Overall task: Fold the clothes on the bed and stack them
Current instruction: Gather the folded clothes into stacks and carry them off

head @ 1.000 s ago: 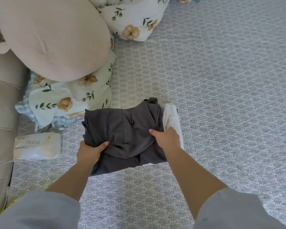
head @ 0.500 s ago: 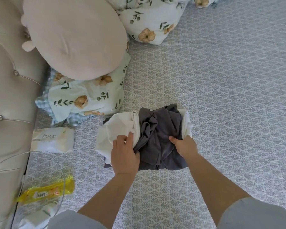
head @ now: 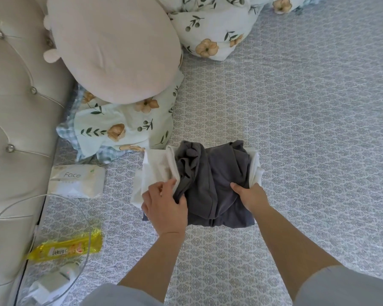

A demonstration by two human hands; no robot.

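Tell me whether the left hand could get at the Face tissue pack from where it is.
Probably yes: the left hand holds the white cloth, and only bare bedspread separates it from the tissue pack.

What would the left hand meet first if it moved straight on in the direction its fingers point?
Probably the white garment that the left hand already touches; beyond it, the floral pillow. Depth is hard to judge.

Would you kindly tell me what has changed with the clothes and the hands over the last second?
The left hand left the grey garment's left edge, moved right and now pinches its bunched left side, uncovering the white garment beneath. The right hand stays gripping the pile's right side, which has stayed on the bed.
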